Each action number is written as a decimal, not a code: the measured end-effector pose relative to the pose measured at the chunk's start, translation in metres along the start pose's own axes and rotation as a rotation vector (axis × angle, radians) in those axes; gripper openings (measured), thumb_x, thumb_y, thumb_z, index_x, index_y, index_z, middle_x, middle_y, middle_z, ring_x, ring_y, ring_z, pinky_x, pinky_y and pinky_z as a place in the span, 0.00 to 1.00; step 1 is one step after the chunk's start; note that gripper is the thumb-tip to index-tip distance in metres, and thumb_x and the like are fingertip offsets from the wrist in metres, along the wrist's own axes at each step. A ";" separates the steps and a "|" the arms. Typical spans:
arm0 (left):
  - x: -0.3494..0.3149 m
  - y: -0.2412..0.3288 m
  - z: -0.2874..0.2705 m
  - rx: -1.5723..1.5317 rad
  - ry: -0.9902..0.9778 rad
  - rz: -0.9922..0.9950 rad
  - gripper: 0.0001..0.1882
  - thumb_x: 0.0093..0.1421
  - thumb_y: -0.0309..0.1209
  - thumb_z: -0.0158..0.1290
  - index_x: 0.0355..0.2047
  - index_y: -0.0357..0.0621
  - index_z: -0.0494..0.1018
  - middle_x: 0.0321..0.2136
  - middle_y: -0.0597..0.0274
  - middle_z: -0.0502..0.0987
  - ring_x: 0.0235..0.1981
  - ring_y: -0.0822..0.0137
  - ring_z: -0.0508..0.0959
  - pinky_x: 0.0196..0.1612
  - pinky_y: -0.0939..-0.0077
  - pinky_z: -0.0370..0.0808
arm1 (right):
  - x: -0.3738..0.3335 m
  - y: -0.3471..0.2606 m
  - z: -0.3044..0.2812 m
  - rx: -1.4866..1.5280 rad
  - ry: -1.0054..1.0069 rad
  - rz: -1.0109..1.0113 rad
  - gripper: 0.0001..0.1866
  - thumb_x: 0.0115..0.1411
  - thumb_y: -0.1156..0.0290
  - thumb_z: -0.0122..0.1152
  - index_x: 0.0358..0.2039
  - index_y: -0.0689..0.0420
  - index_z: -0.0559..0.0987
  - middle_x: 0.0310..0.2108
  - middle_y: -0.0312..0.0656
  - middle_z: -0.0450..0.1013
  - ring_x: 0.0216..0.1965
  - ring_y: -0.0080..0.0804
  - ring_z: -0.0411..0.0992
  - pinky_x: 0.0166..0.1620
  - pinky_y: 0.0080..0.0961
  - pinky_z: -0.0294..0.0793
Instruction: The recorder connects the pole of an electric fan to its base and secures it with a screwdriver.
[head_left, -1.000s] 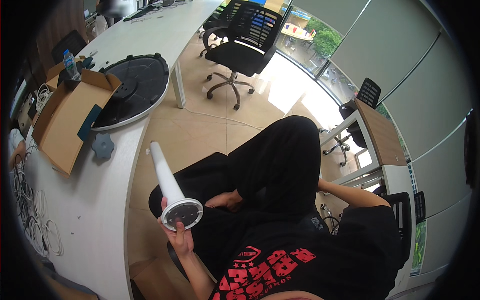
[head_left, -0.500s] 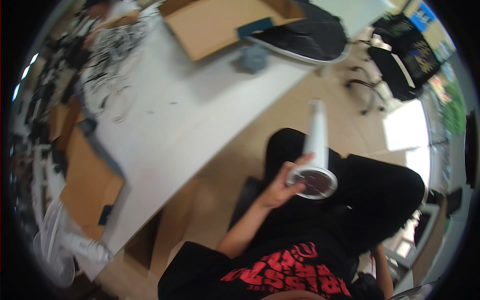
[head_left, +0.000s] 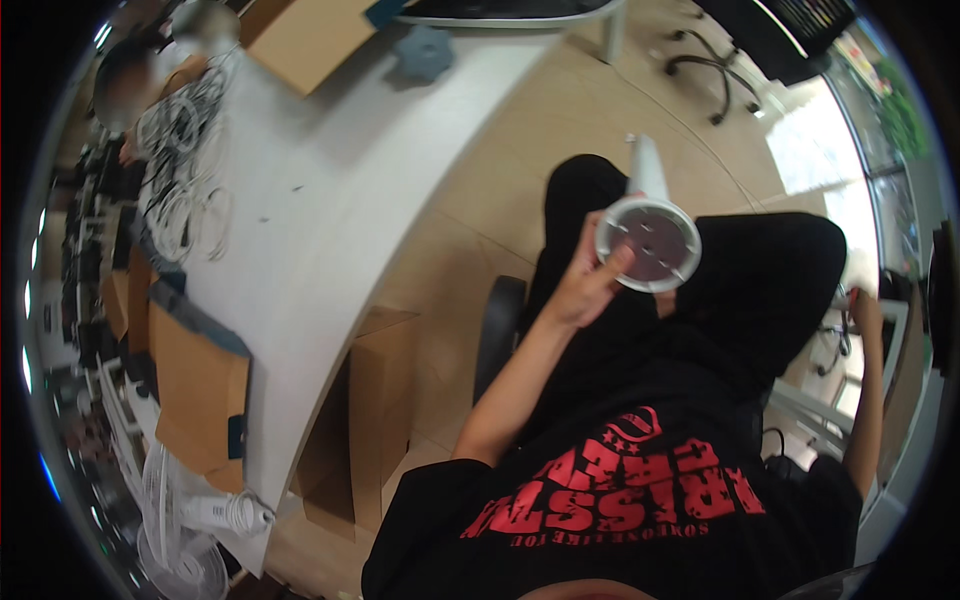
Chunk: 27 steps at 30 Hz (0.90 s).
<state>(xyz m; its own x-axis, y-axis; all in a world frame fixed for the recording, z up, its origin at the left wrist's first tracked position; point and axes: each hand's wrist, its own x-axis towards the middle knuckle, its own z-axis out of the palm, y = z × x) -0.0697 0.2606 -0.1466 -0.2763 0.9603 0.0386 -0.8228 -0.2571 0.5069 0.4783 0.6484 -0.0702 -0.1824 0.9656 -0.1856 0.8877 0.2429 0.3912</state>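
Far left of the left hand, a translucent round guard (head_left: 190,570) sits by the near end of the white table (head_left: 330,200); what supports it is unclear. Beside it, an open cardboard box (head_left: 200,400) lies near the table's edge, its flap spread, perhaps left so for easy reach inside. Farther forward, white cables (head_left: 190,200) lie loosely heaped, probably pushed aside to leave working room. Ahead and left of the left hand, a grey lobed knob (head_left: 422,53) rests near the table's edge, seemingly kept handy, between a second box (head_left: 310,40) and a white-rimmed black disc (head_left: 510,10)

The left hand (head_left: 590,275) grips the flanged end of a white pole (head_left: 649,170), thumb on the dark end face (head_left: 650,245), fingers behind the rim. The pole points away above the lap; gripping this wide end probably steadies it and turns the face with its holes toward the wearer's eyes

Well apart at far right, the right hand (head_left: 858,300) is beside a pale table frame (head_left: 893,345), perhaps resting there; I cannot tell whether it is closed or holding anything
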 end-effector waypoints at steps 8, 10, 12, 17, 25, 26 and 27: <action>0.016 -0.003 0.001 0.086 0.088 -0.088 0.19 0.73 0.34 0.51 0.59 0.57 0.59 0.54 0.65 0.70 0.55 0.68 0.76 0.53 0.62 0.80 | -0.091 -0.238 -0.246 0.756 0.599 -0.515 0.17 0.61 0.62 0.71 0.42 0.61 0.79 0.34 0.38 0.77 0.36 0.24 0.72 0.44 0.23 0.72; 0.015 -0.005 0.000 0.110 0.095 -0.077 0.18 0.73 0.35 0.51 0.59 0.57 0.58 0.55 0.65 0.70 0.55 0.68 0.76 0.52 0.61 0.80 | -0.121 -0.284 -0.252 0.975 0.577 -0.608 0.14 0.62 0.63 0.71 0.39 0.60 0.79 0.33 0.34 0.75 0.35 0.19 0.69 0.42 0.18 0.70; 0.015 -0.007 -0.001 0.141 0.097 -0.058 0.18 0.74 0.40 0.50 0.58 0.56 0.58 0.55 0.64 0.69 0.55 0.67 0.75 0.51 0.62 0.81 | -0.140 -0.315 -0.254 1.234 0.491 -0.647 0.13 0.63 0.64 0.71 0.37 0.58 0.77 0.31 0.31 0.72 0.34 0.17 0.68 0.40 0.17 0.68; 0.020 -0.011 -0.004 0.207 0.123 -0.086 0.20 0.73 0.47 0.50 0.57 0.55 0.59 0.54 0.63 0.70 0.55 0.68 0.76 0.50 0.62 0.81 | -0.166 -0.351 -0.255 1.723 0.279 -1.001 0.17 0.62 0.75 0.63 0.48 0.56 0.69 0.42 0.36 0.67 0.45 0.22 0.67 0.52 0.22 0.67; 0.025 -0.016 -0.005 0.135 0.060 -0.014 0.33 0.67 0.39 0.60 0.67 0.54 0.55 0.59 0.62 0.68 0.60 0.63 0.73 0.56 0.56 0.80 | -0.194 -0.397 -0.276 1.366 0.385 -1.170 0.26 0.64 0.81 0.61 0.58 0.56 0.62 0.50 0.44 0.67 0.52 0.31 0.68 0.60 0.28 0.66; 0.024 -0.016 -0.006 0.146 0.034 0.004 0.34 0.67 0.35 0.61 0.67 0.55 0.55 0.59 0.62 0.67 0.61 0.64 0.72 0.56 0.57 0.80 | -0.199 -0.407 -0.281 1.468 0.296 -1.231 0.26 0.63 0.82 0.61 0.58 0.56 0.63 0.50 0.44 0.69 0.54 0.32 0.69 0.61 0.30 0.67; 0.025 -0.016 -0.006 0.132 0.007 0.020 0.35 0.66 0.31 0.61 0.67 0.55 0.55 0.59 0.63 0.67 0.61 0.65 0.72 0.57 0.58 0.79 | -0.204 -0.418 -0.288 1.560 0.202 -1.280 0.26 0.63 0.83 0.62 0.58 0.56 0.63 0.51 0.45 0.71 0.55 0.33 0.70 0.61 0.31 0.67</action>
<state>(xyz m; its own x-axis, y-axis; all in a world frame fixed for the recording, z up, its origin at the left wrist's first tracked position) -0.0664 0.2885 -0.1589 -0.2955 0.9543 0.0439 -0.7450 -0.2590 0.6148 0.0225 0.3772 0.0639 -0.8135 0.3605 0.4564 -0.2488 0.4937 -0.8333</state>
